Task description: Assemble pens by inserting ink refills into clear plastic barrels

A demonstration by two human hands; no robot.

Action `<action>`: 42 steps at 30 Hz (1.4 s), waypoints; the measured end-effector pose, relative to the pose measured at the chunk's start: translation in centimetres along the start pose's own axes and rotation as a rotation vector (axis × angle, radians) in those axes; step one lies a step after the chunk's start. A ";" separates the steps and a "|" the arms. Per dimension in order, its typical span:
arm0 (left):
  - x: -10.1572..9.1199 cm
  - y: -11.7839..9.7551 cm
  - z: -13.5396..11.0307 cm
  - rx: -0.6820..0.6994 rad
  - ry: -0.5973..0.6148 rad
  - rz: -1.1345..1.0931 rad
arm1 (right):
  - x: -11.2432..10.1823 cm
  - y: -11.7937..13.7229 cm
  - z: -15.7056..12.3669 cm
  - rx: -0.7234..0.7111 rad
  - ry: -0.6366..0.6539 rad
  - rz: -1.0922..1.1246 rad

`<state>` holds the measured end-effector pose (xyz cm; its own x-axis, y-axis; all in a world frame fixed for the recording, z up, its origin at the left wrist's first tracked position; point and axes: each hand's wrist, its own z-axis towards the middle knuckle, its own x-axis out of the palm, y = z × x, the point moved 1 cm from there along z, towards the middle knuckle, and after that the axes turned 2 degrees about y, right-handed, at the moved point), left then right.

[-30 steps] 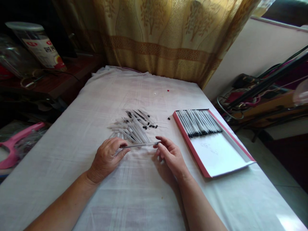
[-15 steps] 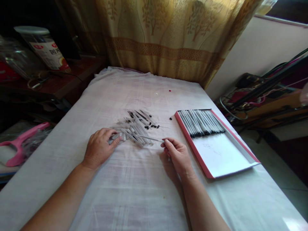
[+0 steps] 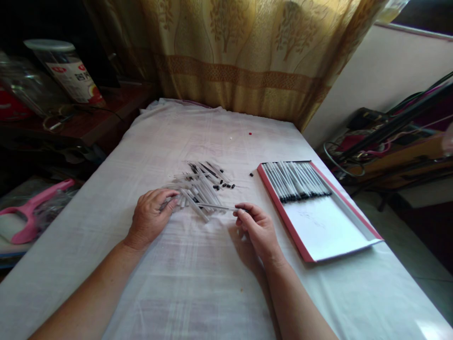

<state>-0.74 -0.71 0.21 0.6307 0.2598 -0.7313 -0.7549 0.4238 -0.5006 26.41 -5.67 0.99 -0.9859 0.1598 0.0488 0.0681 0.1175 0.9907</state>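
Observation:
Loose pen parts lie in a heap [image 3: 203, 186] on the cloth, mostly translucent white barrels with some dark thin pieces. At the heap's left edge my left hand [image 3: 150, 217] is closed, thumb and fingers curled around translucent pen parts whose exact kind is partly hidden. My right hand [image 3: 260, 231] pinches the right end of a thin pale pen refill [image 3: 219, 207] between thumb and fingers. The refill points left, its far end over the heap. Small black plugs [image 3: 224, 185] are scattered just behind the heap.
To the right lies a shallow red-edged box [image 3: 288, 226] with a row of black-tipped pens [image 3: 297, 182] in its far half. A single black plug [image 3: 251, 174] sits by it. A tiny red piece [image 3: 250, 133] lies farther back. A curtain [image 3: 230, 71] hangs behind the table.
My right hand has shifted slightly left with the refill. My left hand has moved a little right, and a white barrel at the heap's front now lies nearer to me.

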 end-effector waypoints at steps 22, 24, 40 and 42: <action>0.2 -3.7 -0.5 -0.697 0.022 -1.092 | 0.4 -0.2 -0.4 -0.032 0.030 0.069; 0.3 -4.0 -0.5 -0.713 0.021 -1.107 | 0.5 -0.3 -0.4 -0.033 0.030 0.069; 1.3 -4.8 -1.3 -0.713 0.093 -1.050 | 1.2 -0.6 -0.9 -0.159 0.213 -0.291; 1.4 -4.9 -1.4 -0.701 0.114 -1.012 | 1.1 -0.8 -0.9 -0.228 0.242 -0.389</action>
<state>3.58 -3.64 1.03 0.9938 -0.0060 0.1109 0.1081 -0.1759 -0.9785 25.09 -6.47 0.34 -0.9406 -0.0881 -0.3279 -0.3195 -0.0975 0.9426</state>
